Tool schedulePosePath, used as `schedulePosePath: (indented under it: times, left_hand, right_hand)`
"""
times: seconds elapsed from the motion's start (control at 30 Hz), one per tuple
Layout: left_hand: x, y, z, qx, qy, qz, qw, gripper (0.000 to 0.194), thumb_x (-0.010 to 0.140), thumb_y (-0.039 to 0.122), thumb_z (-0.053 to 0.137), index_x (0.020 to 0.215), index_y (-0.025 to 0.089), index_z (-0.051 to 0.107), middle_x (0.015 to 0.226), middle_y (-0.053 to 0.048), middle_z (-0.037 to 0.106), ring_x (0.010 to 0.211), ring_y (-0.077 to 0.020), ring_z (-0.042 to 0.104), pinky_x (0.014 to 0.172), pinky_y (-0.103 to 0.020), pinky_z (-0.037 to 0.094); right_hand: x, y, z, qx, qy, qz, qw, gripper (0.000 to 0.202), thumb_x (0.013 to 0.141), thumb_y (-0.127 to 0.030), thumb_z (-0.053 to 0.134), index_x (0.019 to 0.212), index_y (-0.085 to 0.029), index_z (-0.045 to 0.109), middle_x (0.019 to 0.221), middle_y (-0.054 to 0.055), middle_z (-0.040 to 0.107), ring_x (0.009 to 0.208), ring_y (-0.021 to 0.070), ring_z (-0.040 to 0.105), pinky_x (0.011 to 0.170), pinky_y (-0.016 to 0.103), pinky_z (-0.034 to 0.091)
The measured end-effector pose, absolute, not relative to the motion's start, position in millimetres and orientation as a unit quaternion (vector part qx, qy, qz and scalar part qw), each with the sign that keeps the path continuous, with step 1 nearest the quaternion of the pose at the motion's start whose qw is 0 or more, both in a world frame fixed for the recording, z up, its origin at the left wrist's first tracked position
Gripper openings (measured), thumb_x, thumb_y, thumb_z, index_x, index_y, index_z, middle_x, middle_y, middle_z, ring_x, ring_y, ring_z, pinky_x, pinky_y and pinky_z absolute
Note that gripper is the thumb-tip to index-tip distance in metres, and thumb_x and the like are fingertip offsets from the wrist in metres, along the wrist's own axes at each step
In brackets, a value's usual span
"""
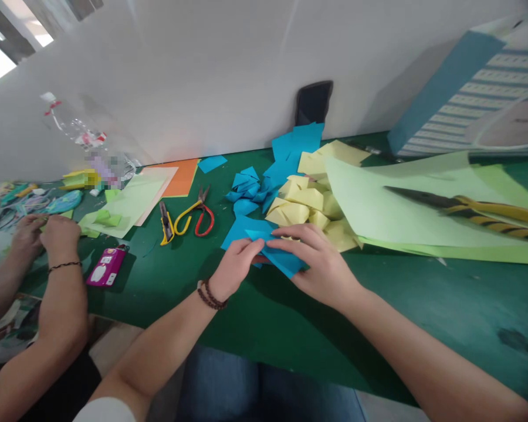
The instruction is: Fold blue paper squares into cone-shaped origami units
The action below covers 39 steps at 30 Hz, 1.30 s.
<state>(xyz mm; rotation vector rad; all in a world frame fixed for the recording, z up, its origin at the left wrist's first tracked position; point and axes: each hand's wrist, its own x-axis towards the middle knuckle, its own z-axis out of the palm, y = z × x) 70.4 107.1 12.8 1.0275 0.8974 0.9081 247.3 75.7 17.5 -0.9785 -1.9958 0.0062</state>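
Between my two hands is a piece of blue paper (286,259), partly folded, held just above the green table. My left hand (234,266) pinches its left edge with the thumb on top. On its right side, my right hand (319,264) grips it, fingers bent over the upper face and thumb below. Flat blue paper (240,230) lies just behind my left hand. Beyond it sit folded blue paper pieces (249,190), and a heap of folded yellow paper pieces (305,202) lies behind my right hand.
Pliers with red and yellow handles (198,214) and a yellow cutter knife (166,224) lie left. Large scissors (462,205) rest on green sheets (369,202). A phone (313,104) leans on the wall. A co-worker's hands (59,234) work at far left, near a pink box (108,266).
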Motion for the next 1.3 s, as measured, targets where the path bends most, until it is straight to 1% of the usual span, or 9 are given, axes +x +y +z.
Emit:
schedulePosePath:
  times: [0.1,0.23,0.33,0.43,0.63,0.8,1.0,1.17,1.3]
  left_hand:
    - [71.0,108.9,11.7,0.474,0.412,0.432,0.647,0.04,0.076,0.051,0.07,0.061,0.015,0.061,0.066,-0.001,0.064,0.07,-0.0153,0.064,0.071,-0.028,0.054]
    - [69.3,108.4,15.4,0.527,0.383,0.426,0.628,0.034,0.081,0.049,0.068,0.085,0.016,0.074,0.086,-0.006,0.073,0.082,-0.0197,0.067,0.079,-0.032,0.054]
    - [69.0,105.8,19.5,0.511,0.37,0.44,0.639,0.029,0.076,0.04,0.074,0.096,0.018,0.075,0.091,-0.005,0.073,0.084,-0.018,0.066,0.078,-0.03,0.054]
    - [70.5,103.4,22.4,0.48,0.373,0.458,0.649,0.026,0.072,0.034,0.079,0.092,0.019,0.075,0.086,-0.003,0.072,0.079,-0.0156,0.065,0.075,-0.029,0.053]
    - [71.5,102.1,22.1,0.452,0.41,0.467,0.639,0.029,0.065,0.036,0.085,0.086,0.018,0.075,0.08,-0.002,0.072,0.073,-0.0145,0.064,0.073,-0.029,0.054]
    - [71.2,103.3,23.1,0.459,0.411,0.457,0.641,0.026,0.065,0.033,0.085,0.084,0.018,0.076,0.081,-0.001,0.072,0.073,-0.0118,0.063,0.07,-0.025,0.052]
    - [76.7,103.9,30.8,0.373,0.44,0.44,0.688,0.031,0.054,0.035,0.089,0.073,0.015,0.075,0.068,0.0,0.067,0.061,-0.0086,0.055,0.058,-0.022,0.044]
    - [77.8,105.5,27.7,0.379,0.449,0.45,0.673,0.027,0.054,0.034,0.088,0.069,0.015,0.075,0.072,-0.003,0.071,0.065,-0.0105,0.057,0.062,-0.025,0.044]
    - [75.4,105.0,24.1,0.421,0.441,0.461,0.645,0.021,0.062,0.034,0.084,0.073,0.017,0.077,0.08,-0.006,0.074,0.076,-0.0153,0.064,0.071,-0.028,0.049]
  right_hand:
    - [248.9,75.8,16.8,-0.446,-0.769,0.027,0.458,0.039,0.076,-0.006,0.055,0.11,-0.023,0.057,0.106,0.009,0.068,0.1,0.0256,0.065,0.081,0.042,0.056]
    - [248.6,74.8,14.8,-0.478,-0.738,0.028,0.475,0.032,0.074,-0.005,0.055,0.101,-0.023,0.056,0.092,0.005,0.069,0.086,0.0226,0.066,0.071,0.036,0.056]
    - [247.3,73.7,15.5,-0.46,-0.733,0.011,0.5,0.034,0.074,-0.001,0.052,0.099,-0.024,0.056,0.091,0.004,0.069,0.085,0.021,0.067,0.073,0.034,0.056]
    - [247.5,73.4,16.4,-0.429,-0.748,-0.029,0.505,0.042,0.074,0.004,0.048,0.103,-0.025,0.058,0.098,0.006,0.069,0.092,0.0219,0.067,0.078,0.036,0.056]
    - [249.9,74.0,13.7,-0.408,-0.774,-0.121,0.468,0.055,0.072,0.006,0.045,0.11,-0.03,0.061,0.106,0.007,0.067,0.095,0.0238,0.065,0.077,0.04,0.055]
    - [249.3,73.4,16.2,-0.399,-0.776,-0.164,0.461,0.052,0.071,0.008,0.046,0.105,-0.028,0.061,0.107,0.009,0.066,0.099,0.0249,0.063,0.079,0.041,0.056]
    - [250.1,73.6,15.4,-0.384,-0.787,-0.182,0.448,0.047,0.073,0.008,0.047,0.102,-0.027,0.062,0.108,0.009,0.067,0.099,0.0249,0.063,0.079,0.042,0.057]
    - [251.3,74.1,11.3,-0.385,-0.792,-0.163,0.445,0.047,0.077,0.004,0.05,0.107,-0.029,0.065,0.109,0.008,0.067,0.101,0.0259,0.065,0.082,0.044,0.057]
    - [249.7,73.5,12.3,-0.376,-0.793,-0.177,0.446,0.043,0.077,0.003,0.051,0.104,-0.028,0.063,0.107,0.009,0.068,0.098,0.0258,0.065,0.08,0.043,0.057]
